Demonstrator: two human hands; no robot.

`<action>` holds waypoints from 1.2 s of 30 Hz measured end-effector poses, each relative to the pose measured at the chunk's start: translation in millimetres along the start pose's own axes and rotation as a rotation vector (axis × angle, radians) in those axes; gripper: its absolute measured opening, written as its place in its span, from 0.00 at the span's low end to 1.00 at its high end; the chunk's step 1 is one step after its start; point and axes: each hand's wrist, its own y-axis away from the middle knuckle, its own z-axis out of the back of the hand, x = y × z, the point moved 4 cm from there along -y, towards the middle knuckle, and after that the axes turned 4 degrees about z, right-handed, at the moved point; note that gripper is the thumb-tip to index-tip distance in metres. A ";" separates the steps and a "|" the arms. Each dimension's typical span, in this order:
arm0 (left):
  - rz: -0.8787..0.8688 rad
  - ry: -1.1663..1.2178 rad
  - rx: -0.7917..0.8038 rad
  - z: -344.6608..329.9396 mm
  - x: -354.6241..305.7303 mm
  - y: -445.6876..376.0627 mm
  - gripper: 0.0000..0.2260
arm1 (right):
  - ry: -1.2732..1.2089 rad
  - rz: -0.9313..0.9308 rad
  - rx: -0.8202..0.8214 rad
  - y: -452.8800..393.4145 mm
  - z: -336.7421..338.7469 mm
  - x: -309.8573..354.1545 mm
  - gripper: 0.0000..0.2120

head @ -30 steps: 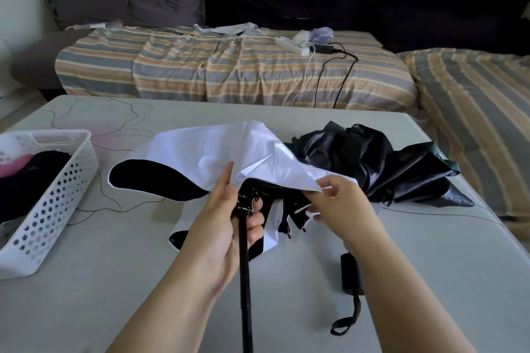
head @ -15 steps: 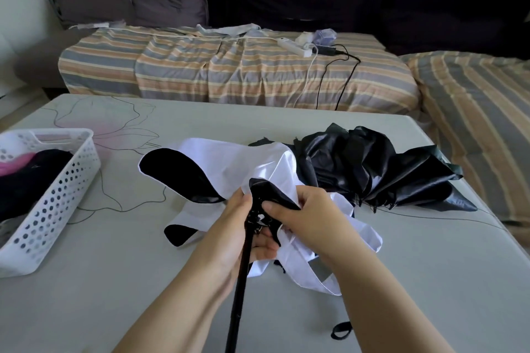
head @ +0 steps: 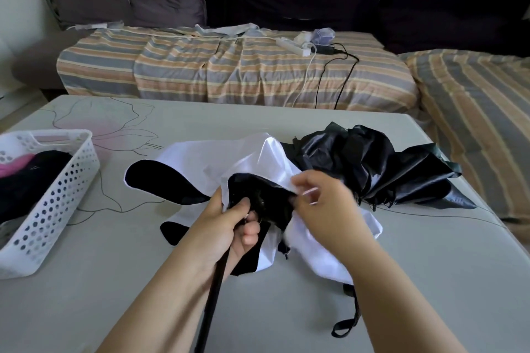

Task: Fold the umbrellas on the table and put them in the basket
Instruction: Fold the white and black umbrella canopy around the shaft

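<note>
We are gripping the white umbrella (head: 258,163) shaft in our left hand (head: 229,223) to steady it right of the basket (head: 57,195); our right hand (head: 321,203) is pinching canopy for pleating.

Two umbrellas lying on the tabletop (head: 286,309), one white umbrella (head: 229,160), one black umbrella (head: 372,169), one basket (head: 57,189) sitting left, two hands working, left hand (head: 226,226), right hand (head: 324,209).

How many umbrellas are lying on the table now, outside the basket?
2. The white umbrella is at the table's middle, held by the left hand and right hand. The black umbrella lies behind it, to the right. The basket holds dark and pink items, possibly more umbrellas.
</note>
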 end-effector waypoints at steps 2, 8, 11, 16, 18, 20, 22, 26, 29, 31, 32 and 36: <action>0.007 0.072 0.017 -1.0 -0.6 1.6 0.14 | 0.103 -0.022 -0.255 -3.8 17.3 -6.7 0.12; -0.018 0.133 0.005 -2.8 -2.0 1.3 0.24 | -0.109 -0.201 -0.359 -1.3 29.2 -16.7 0.05; -0.024 0.190 -0.007 -3.8 -1.2 0.2 0.23 | -0.185 -0.136 -0.292 0.4 29.3 -6.5 0.05; -0.059 0.306 -0.063 3.1 -3.6 -3.1 0.24 | 0.065 0.146 -0.363 19.1 30.6 10.6 0.09; -0.073 0.347 -0.075 7.5 -5.4 -3.7 0.24 | 0.182 0.092 -0.202 23.1 25.3 11.7 0.06; -0.082 0.361 -0.071 11.1 -5.5 -5.2 0.24 | 0.310 -0.066 0.049 25.0 12.7 2.7 0.06; -0.092 0.347 -0.068 13.1 -4.6 -7.2 0.23 | 0.358 -0.205 0.228 24.5 -1.5 -10.4 0.07; -0.140 0.229 -0.035 12.5 -6.2 -5.3 0.22 | -0.216 -0.372 0.238 19.8 -25.2 -16.5 0.08; -0.168 0.070 -0.069 14.6 -7.6 -7.2 0.21 | -0.550 -0.399 0.138 18.4 -30.9 -5.4 0.07; -0.192 -0.051 -0.107 13.5 -6.7 -8.4 0.19 | -0.617 -0.361 0.109 17.7 -31.6 1.2 0.06; -0.200 -0.106 -0.131 12.2 -5.4 -8.1 0.20 | -0.635 -0.342 0.106 17.5 -31.7 5.1 0.06; -0.214 -0.310 -0.165 4.9 1.3 -1.9 0.24 | -0.523 -0.269 0.100 20.3 -34.0 17.5 0.06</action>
